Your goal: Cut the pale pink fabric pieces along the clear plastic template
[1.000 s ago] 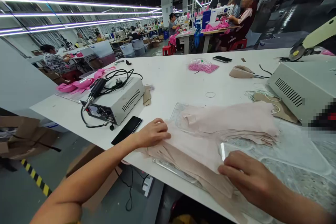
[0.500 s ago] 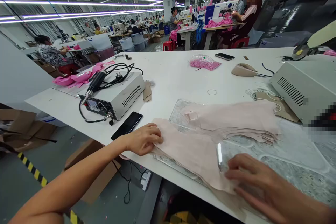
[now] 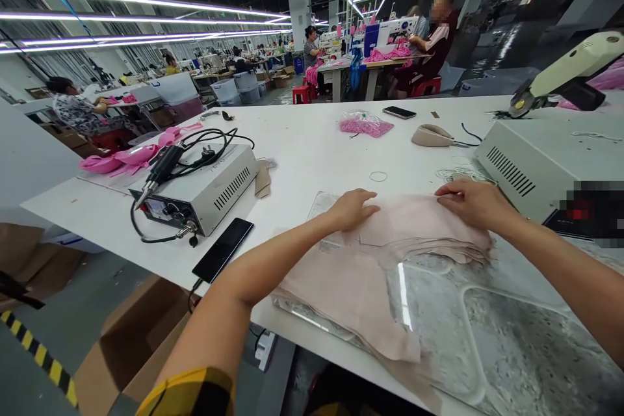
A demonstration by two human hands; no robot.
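Observation:
Two stacks of pale pink cut fabric pieces lie on a clear plastic template [image 3: 465,344] with grey patterned areas. At the rear stack [image 3: 409,224], my left hand [image 3: 353,209] has its thumb and fingers closed on the left end of the top fabric piece. My right hand [image 3: 472,203] pinches the far edge of the same stack near its right end. How many layers either hand grips cannot be seen. The front stack [image 3: 341,286] lies nearer the table edge, partly under my left forearm, with no hand on it.
To the left are a grey box device [image 3: 205,188] with a black-handled tool and a phone [image 3: 223,250]. Behind lie a bag of pink bits [image 3: 364,125], another phone [image 3: 398,112] and a beige mouse-shaped object [image 3: 432,136]. At right stands a pale machine [image 3: 550,156]. Co-workers sit beyond.
Both hands have left the front stack and moved forward to the rear stack, the left to its left end, the right to its far right edge. The view has shifted slightly.

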